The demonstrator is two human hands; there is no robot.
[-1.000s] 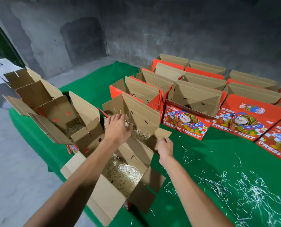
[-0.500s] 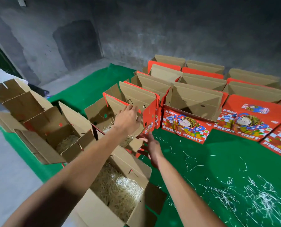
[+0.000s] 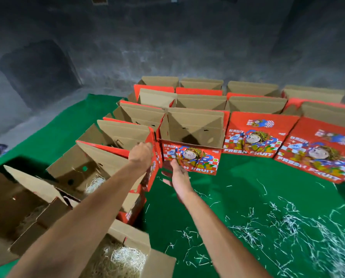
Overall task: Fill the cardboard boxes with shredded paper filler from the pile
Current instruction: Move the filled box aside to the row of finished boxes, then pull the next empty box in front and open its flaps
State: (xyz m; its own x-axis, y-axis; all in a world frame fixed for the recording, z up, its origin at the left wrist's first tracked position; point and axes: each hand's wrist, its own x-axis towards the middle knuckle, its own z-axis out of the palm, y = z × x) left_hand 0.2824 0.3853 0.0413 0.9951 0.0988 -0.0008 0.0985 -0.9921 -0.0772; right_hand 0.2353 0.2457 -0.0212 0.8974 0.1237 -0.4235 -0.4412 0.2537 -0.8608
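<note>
Both hands just moved off the filled box point(image 3: 125, 255) onto the next red box point(image 3: 127, 137), left hand point(image 3: 140, 157) seemingly gripping its edge, right hand point(image 3: 177, 177) open, so filling's next.

Two bare forearms showing, no sleeves reaching into frame. Left hand point(image 3: 140, 155) and right hand point(image 3: 177, 176) wearing no gloves. No rings, watch or wristbands showing on either wrist. Nothing else of body appearing.

open red cardboard boxes point(image 3: 189, 137) in rows, shredded paper point(image 3: 300, 227) scattered alongside
</note>
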